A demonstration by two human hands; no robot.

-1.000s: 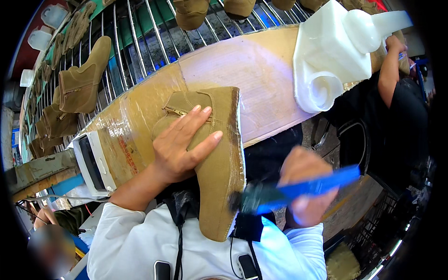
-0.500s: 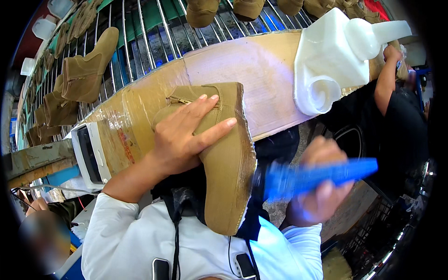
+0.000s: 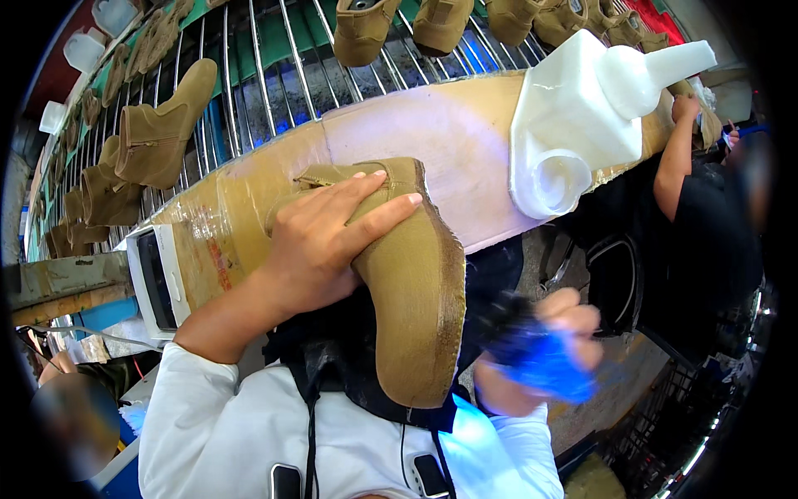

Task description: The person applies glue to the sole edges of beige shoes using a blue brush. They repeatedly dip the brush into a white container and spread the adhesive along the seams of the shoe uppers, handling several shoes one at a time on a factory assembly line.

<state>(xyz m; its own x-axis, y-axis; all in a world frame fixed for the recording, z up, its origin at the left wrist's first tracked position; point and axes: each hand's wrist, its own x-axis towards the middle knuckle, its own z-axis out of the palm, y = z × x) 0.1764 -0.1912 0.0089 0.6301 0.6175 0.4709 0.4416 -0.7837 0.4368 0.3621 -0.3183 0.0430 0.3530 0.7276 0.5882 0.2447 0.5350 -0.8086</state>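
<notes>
A tan suede boot (image 3: 416, 333) without a sole lies on its side at the near edge of the cardboard, its toe pointing toward me. My left hand (image 3: 320, 229) grips it around the ankle, with fingers spread over the shaft and zip side. A darker, rough band runs along the boot's bottom edge, facing right. To the right of that edge, my right hand (image 3: 573, 320) is closed around a brush (image 3: 553, 366) with a blue handle and dark bristles. Brush and hand are smeared by motion. The bristles are close to the boot's edge but look apart from it.
A white plastic container (image 3: 573, 100) with an open round mouth stands at the cardboard's (image 3: 283, 158) right end. Beyond runs a metal rack (image 3: 262, 66) bearing several tan boots (image 3: 158, 141). A white-framed box (image 3: 158, 279) sits at left. Another person's arm (image 3: 675, 158) reaches in at far right.
My right hand has swung the brush lower, and its handle now points down to the right. The boot's toe has shifted slightly right under my left hand.
</notes>
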